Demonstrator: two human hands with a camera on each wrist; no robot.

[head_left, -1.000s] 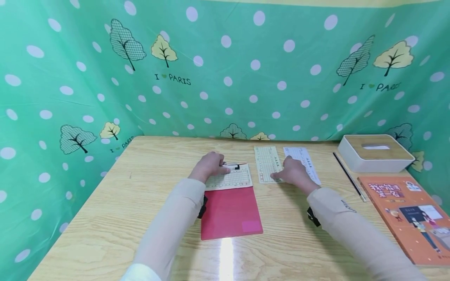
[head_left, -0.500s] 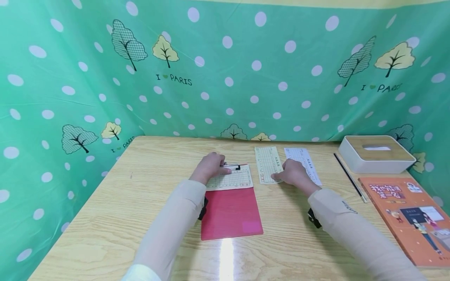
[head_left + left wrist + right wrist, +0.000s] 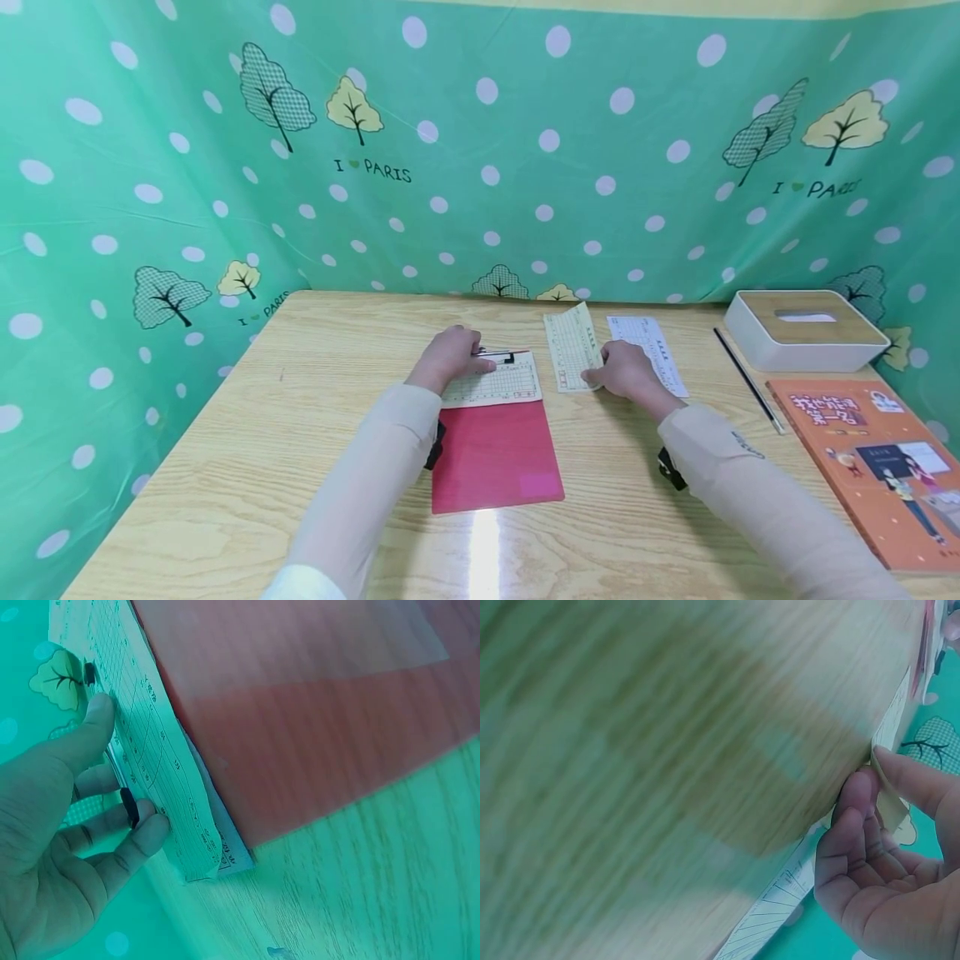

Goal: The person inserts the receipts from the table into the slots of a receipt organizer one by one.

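A red clip folder (image 3: 495,458) lies on the table with a printed form slip (image 3: 506,385) under the metal clip (image 3: 126,802) at its far edge. My left hand (image 3: 450,358) grips that clip, thumb and fingers on its two sides. To the right, my right hand (image 3: 628,368) pinches the right edge of a pale yellow form slip (image 3: 566,346) between thumb and fingertips. That edge is lifted and the slip's far corner bends upward. A white form slip (image 3: 663,358) lies flat beyond the right hand, which partly hides it.
A pencil (image 3: 748,379) lies to the right of the slips. Behind it stands a white tissue box (image 3: 787,348) with a wooden lid. An orange book (image 3: 847,483) rests at the right front. A green dotted curtain (image 3: 510,167) borders the table's far side.
The yellow slip lay flat before; now its right edge is raised and its far corner curls up. My right hand now pinches that edge. The left hand has stayed at the clip.
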